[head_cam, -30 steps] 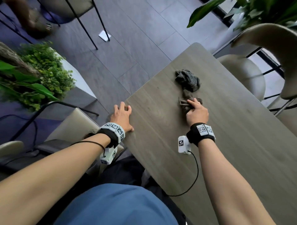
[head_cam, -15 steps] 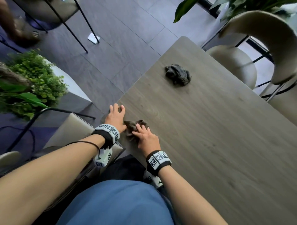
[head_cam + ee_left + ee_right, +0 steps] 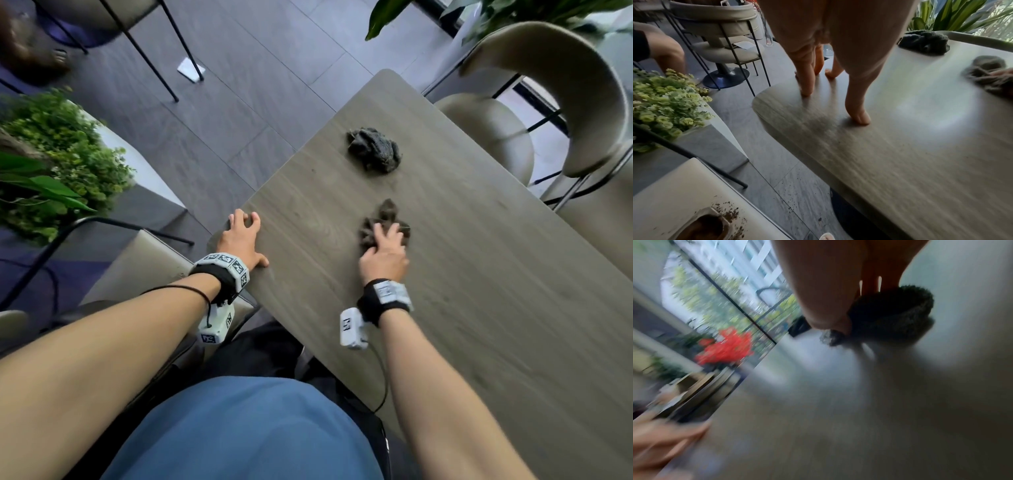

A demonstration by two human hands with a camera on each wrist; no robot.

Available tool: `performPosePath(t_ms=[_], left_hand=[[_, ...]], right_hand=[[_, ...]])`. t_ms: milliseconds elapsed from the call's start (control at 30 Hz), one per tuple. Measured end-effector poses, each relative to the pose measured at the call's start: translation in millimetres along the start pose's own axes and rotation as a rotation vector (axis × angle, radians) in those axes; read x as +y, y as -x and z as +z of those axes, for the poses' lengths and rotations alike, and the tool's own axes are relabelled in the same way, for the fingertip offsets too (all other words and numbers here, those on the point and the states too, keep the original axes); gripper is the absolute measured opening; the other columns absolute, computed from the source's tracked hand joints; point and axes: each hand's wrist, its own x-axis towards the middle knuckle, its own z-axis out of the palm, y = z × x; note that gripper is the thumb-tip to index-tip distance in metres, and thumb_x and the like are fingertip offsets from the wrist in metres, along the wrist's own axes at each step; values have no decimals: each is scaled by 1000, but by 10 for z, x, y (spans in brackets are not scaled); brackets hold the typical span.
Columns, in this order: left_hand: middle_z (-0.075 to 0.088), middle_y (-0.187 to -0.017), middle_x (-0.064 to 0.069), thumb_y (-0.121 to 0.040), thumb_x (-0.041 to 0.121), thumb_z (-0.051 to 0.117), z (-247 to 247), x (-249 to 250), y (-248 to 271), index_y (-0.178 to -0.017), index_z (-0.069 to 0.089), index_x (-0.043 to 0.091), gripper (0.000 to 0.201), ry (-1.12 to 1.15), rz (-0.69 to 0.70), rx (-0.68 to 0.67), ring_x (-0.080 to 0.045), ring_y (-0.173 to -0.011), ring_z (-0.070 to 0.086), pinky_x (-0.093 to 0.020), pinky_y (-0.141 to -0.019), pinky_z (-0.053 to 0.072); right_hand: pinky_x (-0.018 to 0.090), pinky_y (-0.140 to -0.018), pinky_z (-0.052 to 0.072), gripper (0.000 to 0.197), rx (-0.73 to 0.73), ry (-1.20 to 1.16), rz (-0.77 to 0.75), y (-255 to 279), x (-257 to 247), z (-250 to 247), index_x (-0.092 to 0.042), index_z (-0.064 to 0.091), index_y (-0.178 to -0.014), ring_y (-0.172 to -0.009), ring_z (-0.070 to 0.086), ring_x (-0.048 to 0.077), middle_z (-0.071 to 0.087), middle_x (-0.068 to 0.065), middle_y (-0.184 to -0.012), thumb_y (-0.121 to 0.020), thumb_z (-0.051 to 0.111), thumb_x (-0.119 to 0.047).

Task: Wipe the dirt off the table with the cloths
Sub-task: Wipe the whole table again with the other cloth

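A crumpled grey-brown cloth [image 3: 387, 214] lies on the wood-grain table [image 3: 496, 291], bunched under my right hand [image 3: 385, 251]. In the blurred right wrist view the thumb and fingers [image 3: 830, 305] hold this cloth [image 3: 896, 313] between them against the tabletop. A second, darker cloth [image 3: 375, 150] sits loose farther along the table, also seen in the left wrist view [image 3: 925, 42]. My left hand [image 3: 241, 236] rests on the table's near-left corner on arched fingertips [image 3: 858, 116] and holds nothing. The held cloth [image 3: 988, 73] shows at the right edge of that view.
A beige chair [image 3: 565, 85] stands along the table's right side. Another chair seat [image 3: 674, 194] below my left arm carries scattered dirt and a container of soil [image 3: 705, 227]. Dirt specks dot the floor [image 3: 797, 194]. A planter [image 3: 51, 154] stands left, beside another person's leg [image 3: 668, 52].
My right hand drew the cloth back to the near edge beside my left hand, then pushed it out again to the table's middle. The left hand and the dark cloth stayed put.
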Motion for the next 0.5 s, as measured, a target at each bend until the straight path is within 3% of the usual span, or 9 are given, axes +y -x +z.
performPosePath(t_ms=[100,200,300,400,500], left_hand=[[23,-143,-9,-78,40,83,64,-24,-11,-154,22,18,99,27,7,22,-34,-124,49,-42,-101,48],[19,-148,-13,-81,36,82,137,8,-47,-155,17,14,101,10,11,38,-35,-141,33,-42,-105,45],[19,-148,-17,-79,35,84,178,34,-106,-155,14,10,106,-15,8,53,-35,-148,17,-42,-108,44],[19,-148,-18,-78,35,84,204,24,-148,-156,13,9,108,-18,1,48,-36,-149,10,-41,-112,39],[19,-149,-18,-78,33,85,215,30,-156,-156,14,9,108,-2,-9,52,-36,-150,9,-41,-111,39]], right_hand=[[43,-108,40,57,-99,-22,-196,605,-315,367,-34,51,-137,-141,33,30,25,1,-159,-85,55,-11],[42,-99,48,52,-226,16,-361,1025,-487,558,-39,55,-131,-139,37,27,28,-5,-158,-87,53,-12],[37,-91,52,42,-279,33,-486,967,-478,446,-40,64,-121,-127,52,19,44,-10,-148,-86,55,-18],[34,-85,56,34,-118,-209,-443,578,-248,111,-34,76,-99,-105,67,16,69,-11,-117,-72,61,-18],[29,-94,51,35,162,-289,-255,22,237,-255,-24,77,-98,-108,66,19,71,-1,-115,-72,59,-10]])
